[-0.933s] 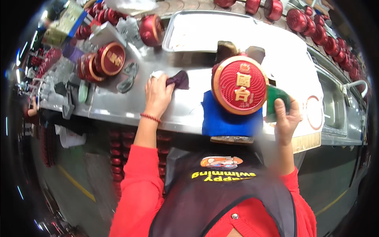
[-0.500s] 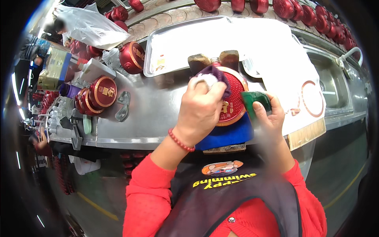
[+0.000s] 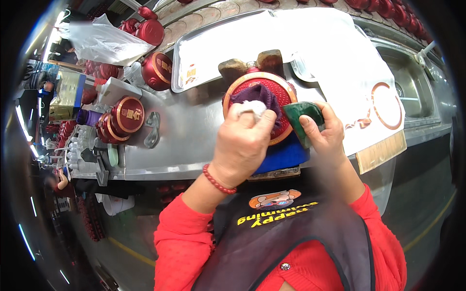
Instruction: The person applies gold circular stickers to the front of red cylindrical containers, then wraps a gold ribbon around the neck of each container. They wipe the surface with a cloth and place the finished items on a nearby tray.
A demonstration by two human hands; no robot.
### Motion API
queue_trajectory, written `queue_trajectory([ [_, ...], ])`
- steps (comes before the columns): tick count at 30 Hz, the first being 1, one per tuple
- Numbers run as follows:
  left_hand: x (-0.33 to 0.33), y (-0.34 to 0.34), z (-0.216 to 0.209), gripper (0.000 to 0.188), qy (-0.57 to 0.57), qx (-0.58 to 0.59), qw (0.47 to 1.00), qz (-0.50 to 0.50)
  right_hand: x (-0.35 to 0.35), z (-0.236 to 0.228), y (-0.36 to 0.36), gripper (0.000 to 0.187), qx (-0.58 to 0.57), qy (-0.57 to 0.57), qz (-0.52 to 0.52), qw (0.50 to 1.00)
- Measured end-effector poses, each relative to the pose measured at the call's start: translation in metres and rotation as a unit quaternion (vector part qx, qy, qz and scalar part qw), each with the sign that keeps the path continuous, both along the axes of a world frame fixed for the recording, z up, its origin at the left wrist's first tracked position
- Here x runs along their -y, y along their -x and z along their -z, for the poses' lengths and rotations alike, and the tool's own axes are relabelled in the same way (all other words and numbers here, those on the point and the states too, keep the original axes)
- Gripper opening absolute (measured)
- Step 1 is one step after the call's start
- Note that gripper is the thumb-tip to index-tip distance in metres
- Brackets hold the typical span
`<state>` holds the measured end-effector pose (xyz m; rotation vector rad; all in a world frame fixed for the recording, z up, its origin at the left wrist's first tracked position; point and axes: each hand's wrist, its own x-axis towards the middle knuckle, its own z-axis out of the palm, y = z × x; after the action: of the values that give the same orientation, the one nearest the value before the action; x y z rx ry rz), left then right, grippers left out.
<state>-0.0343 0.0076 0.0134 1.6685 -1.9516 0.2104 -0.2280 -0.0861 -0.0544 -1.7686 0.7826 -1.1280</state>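
Note:
A round, flat red bottle (image 3: 287, 99) with a dotted face and copper-gold rim lies between two dark wooden blocks (image 3: 270, 63) and a blue cloth (image 3: 286, 157). My left hand (image 3: 240, 145) is closed on a purple cloth (image 3: 263, 96) with a white wad (image 3: 253, 107) bunched in it. This cloth presses on the bottle's face and covers much of its middle. At the bottle's right edge, my right hand (image 3: 326, 132) pinches a curved, glossy green piece (image 3: 305, 113) between thumb and fingers. Whether the green piece touches the rim, I cannot tell.
Behind the bottle is a metal tray (image 3: 177, 68) with small gold labels. White sheeting (image 3: 335, 63) covers the right side, with a copper ring (image 3: 387, 112) on it, beside a sink (image 3: 412, 89). More red bottles (image 3: 129, 115) and a clear plastic bag (image 3: 104, 41) are at left.
My left hand and the purple cloth have shifted slightly, and the cloth is now spread more over the bottle's middle. The right hand and green piece sit slightly further left in view.

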Motion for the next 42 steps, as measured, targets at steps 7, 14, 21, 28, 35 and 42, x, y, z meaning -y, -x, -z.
queue_trajectory([
  [7,-0.002,-0.009,-0.006,0.028,0.018,0.029,0.999,-0.021,0.002,0.003,-0.002,0.03,0.033,0.002,-0.005,0.999],
  [14,-0.006,-0.009,-0.008,0.031,-0.02,-0.03,0.999,-0.03,0.002,0.002,-0.001,0.03,0.015,0.017,-0.007,1.0],
  [21,-0.001,0.015,0.0,0.017,0.009,0.084,0.996,0.023,0.002,0.0,0.002,0.031,0.004,-0.011,-0.016,1.0],
  [28,-0.017,0.008,-0.012,0.018,-0.015,0.093,0.994,0.046,0.001,-0.002,0.001,0.029,0.019,0.011,-0.003,1.0],
  [35,-0.013,0.005,-0.006,0.03,-0.056,0.046,0.997,0.04,0.0,-0.004,0.002,0.03,-0.004,-0.002,-0.008,1.0],
  [42,-0.022,0.008,-0.012,0.031,-0.074,0.046,0.996,0.014,0.0,-0.005,0.0,0.029,0.009,-0.003,0.0,1.0],
])
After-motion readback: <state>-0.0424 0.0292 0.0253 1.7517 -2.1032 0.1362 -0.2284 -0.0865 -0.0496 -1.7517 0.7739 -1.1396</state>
